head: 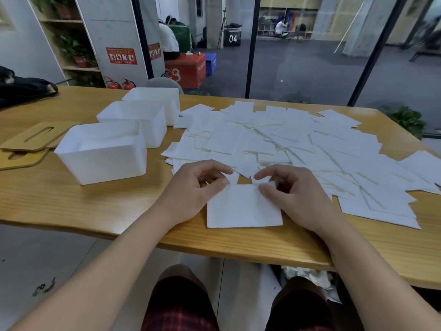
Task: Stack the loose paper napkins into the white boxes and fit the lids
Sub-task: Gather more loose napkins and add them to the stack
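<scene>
A: How far is the work, from left to right?

B: At the left lie the wooden lids (38,137), none fitted yet. Beside them stand three white boxes (102,152) in a row, all open; I cannot tell if anything is inside (the walls hide the bottom). So nearly everything is left to do.

A: And the hands?

B: The left hand (193,187) pinches the far left corner of one napkin (243,206) that lies flat near the front edge of the table (71,199). The right hand (291,192) pinches its far right corner. Behind and to the right, the loose napkins (298,144) cover much of the table.

A: Is there room to move?

B: Bare wood between the left hand and the nearest box gives a free way. At the right, some napkins reach close to the table edge and could slide off, I think.
</scene>
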{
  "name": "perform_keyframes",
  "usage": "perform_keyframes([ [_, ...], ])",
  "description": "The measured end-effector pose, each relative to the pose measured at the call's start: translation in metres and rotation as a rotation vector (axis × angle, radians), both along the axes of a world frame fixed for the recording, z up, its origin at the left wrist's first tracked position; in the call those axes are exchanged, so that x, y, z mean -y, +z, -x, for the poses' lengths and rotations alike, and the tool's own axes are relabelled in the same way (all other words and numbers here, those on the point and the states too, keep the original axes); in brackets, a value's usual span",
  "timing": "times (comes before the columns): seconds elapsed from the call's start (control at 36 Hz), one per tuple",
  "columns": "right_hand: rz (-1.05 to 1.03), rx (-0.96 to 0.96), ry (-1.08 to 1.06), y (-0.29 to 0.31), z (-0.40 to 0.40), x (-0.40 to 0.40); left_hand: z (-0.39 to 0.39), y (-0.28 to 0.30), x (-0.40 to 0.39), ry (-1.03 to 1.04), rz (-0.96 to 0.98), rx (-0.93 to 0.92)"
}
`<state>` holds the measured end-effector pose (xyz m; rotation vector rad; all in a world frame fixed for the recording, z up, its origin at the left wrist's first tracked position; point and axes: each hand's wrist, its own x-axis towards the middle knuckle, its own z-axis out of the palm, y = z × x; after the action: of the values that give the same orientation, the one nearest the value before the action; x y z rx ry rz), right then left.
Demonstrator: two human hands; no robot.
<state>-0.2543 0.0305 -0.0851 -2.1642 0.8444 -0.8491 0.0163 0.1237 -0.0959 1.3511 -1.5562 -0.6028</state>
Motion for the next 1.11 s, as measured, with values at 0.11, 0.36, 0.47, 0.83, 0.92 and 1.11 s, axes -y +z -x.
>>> perform_keyframes([
  [0.11,0.017,-0.129,-0.053,-0.009,0.001,-0.004,0.005,-0.004,-0.001,0.059,0.002,0.165],
  [0.36,0.198,-0.192,-0.109,-0.008,-0.002,-0.005,-0.003,0.014,0.032,0.414,0.094,0.287],
  [0.47,0.164,-0.192,-0.109,-0.008,-0.004,-0.003,-0.011,0.025,0.073,0.501,-0.014,0.372],
  [0.83,0.116,-0.168,-0.07,-0.014,-0.008,0.007,-0.014,0.004,0.133,0.699,-0.232,0.61],
  [0.92,0.12,-0.179,-0.063,-0.014,-0.009,0.007,-0.014,0.003,0.132,0.705,-0.236,0.646],
  [1.11,0.118,-0.202,-0.075,-0.013,-0.009,0.005,-0.019,0.005,0.134,0.66,-0.291,0.512],
])
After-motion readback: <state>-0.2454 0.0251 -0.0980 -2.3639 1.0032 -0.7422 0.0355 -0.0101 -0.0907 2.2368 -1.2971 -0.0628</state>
